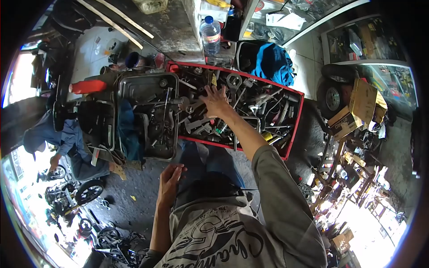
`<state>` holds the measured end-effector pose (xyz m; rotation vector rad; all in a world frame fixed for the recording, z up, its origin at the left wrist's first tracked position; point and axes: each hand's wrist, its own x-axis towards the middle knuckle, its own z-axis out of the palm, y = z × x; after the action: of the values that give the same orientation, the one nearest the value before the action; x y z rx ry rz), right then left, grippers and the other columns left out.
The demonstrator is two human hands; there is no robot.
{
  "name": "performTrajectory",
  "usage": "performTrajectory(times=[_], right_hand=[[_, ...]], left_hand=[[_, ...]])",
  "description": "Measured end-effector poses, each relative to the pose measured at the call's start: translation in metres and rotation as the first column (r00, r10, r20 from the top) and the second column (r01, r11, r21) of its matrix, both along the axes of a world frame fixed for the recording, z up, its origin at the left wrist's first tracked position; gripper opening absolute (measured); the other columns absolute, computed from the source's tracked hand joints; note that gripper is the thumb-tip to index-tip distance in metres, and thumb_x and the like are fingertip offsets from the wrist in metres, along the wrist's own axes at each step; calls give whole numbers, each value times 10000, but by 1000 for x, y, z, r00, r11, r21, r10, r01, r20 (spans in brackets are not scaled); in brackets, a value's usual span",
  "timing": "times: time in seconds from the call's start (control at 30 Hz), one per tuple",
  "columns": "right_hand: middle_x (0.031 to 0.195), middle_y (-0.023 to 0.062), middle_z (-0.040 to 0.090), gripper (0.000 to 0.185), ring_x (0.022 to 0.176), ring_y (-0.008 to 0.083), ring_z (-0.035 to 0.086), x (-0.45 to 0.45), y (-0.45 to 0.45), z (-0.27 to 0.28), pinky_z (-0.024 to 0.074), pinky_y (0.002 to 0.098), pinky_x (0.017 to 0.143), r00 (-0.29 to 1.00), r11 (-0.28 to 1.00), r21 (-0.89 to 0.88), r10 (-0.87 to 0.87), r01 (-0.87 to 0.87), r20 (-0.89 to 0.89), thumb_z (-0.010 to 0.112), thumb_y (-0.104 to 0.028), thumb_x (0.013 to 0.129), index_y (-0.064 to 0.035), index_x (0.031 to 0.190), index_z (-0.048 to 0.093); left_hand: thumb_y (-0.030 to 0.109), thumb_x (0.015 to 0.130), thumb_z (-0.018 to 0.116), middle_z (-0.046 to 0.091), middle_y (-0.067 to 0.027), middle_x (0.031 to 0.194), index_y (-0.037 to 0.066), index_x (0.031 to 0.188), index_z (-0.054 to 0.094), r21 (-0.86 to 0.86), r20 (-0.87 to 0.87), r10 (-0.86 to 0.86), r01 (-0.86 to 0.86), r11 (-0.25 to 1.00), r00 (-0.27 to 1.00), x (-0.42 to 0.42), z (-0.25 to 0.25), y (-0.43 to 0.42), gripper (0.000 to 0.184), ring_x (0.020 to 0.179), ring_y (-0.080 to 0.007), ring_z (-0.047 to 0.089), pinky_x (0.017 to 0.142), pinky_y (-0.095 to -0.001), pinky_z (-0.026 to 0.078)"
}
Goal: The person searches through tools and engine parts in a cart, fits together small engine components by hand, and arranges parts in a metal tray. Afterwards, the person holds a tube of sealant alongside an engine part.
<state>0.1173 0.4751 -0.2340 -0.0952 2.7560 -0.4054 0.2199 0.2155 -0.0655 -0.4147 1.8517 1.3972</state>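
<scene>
My right hand [216, 103] reaches into a red tray [294, 129] heaped with metal tools. Its fingers are spread over the pile, and no grip on any tool shows. A wrench [193, 107] lies just left of this hand, and a larger ring-ended tool [233, 81] is to its upper right. My left hand [170, 181] hangs low in front of my body, below the grey metal tray [147, 80]. Its fingers are curled together; whatever may be between the fingertips is too small to name.
A water bottle [210, 35] stands behind the red tray, beside a blue cloth or bag [273, 64]. Left of the trays lies a red bottle-like object [88, 86]. Another person [73, 145] crouches at far left near motorcycles. Cardboard boxes [357, 111] and tyres [333, 96] stand right.
</scene>
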Motion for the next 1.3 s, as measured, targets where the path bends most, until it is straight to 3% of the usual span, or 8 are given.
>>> performTrajectory(times=[0.17, 0.33, 0.37, 0.6, 0.73, 1.0, 1.17, 1.3], right_hand=[[1385, 176, 328, 631, 1255, 370, 361, 7, -7, -20, 265, 654, 993, 995, 996, 80, 55, -48, -80, 697, -236, 692, -175, 1285, 492], [1295, 68, 459, 325, 1205, 308, 409, 26, 2, -21, 252, 609, 1016, 982, 996, 5, 94, -94, -166, 450, -174, 887, -183, 1186, 578], [1178, 48, 533, 290, 1164, 283, 444, 35, 2, -25, 284, 557, 1023, 941, 997, 25, 76, -71, -330, 463, -186, 881, -178, 1130, 611], [1134, 88, 569, 278, 1172, 268, 455, 68, 17, -30, 266, 509, 1063, 941, 995, -89, 17, -50, -337, 425, -212, 922, -141, 1122, 604], [1148, 96, 559, 292, 1203, 266, 427, 87, 27, -31, 232, 513, 1080, 938, 989, -130, 24, -73, -345, 391, -205, 938, -122, 1136, 590], [1204, 66, 529, 332, 1216, 253, 415, 96, 31, -22, 250, 470, 1079, 937, 984, -174, -25, -39, -348, 507, -110, 809, -87, 1134, 569], [1191, 40, 545, 326, 1108, 228, 471, 107, 36, -23, 336, 420, 986, 868, 981, -188, -57, -42, -493, 573, -136, 755, -83, 1076, 599], [1309, 56, 486, 441, 1204, 257, 431, 114, 30, -14, 345, 399, 1010, 925, 989, -148, -43, -14, -378, 576, -151, 752, -122, 1192, 562]], left_hand=[[249, 916, 538, 636, -38, 923, 34, 1024, 609, -8, -15, -22, 21, 1000, 1000, -3, 3, 8, 251, 776, -94, 557, 668, -232, 420], [248, 915, 541, 629, -54, 940, 32, 1024, 607, 13, 0, -29, 29, 999, 1000, -5, 1, 14, 250, 817, -100, 563, 716, -247, 454], [245, 916, 541, 630, -56, 941, 30, 1026, 606, 14, -2, -29, 29, 999, 1000, -4, -1, 14, 250, 825, -103, 566, 718, -249, 456], [198, 927, 528, 629, -62, 939, 22, 1026, 605, 75, -15, -54, 55, 996, 998, -4, -14, 19, 215, 895, -124, 588, 739, -271, 470], [240, 911, 556, 650, -56, 907, 22, 1020, 609, 98, -55, -24, 30, 995, 998, -5, -17, 21, 250, 761, -107, 583, 669, -235, 437], [217, 897, 578, 619, -52, 909, 43, 1046, 533, 34, 15, 25, -25, 999, 1000, -19, -41, 29, 234, 744, -108, 594, 659, -260, 477], [178, 832, 672, 544, -18, 738, 37, 974, 491, 77, -260, -30, 52, 996, 965, -42, -83, 51, 269, 639, -88, 558, 552, -222, 432], [156, 853, 633, 529, -12, 665, 16, 965, 551, 30, -331, -175, 196, 980, 927, -75, -131, 79, 197, 624, -79, 536, 535, -238, 408]])
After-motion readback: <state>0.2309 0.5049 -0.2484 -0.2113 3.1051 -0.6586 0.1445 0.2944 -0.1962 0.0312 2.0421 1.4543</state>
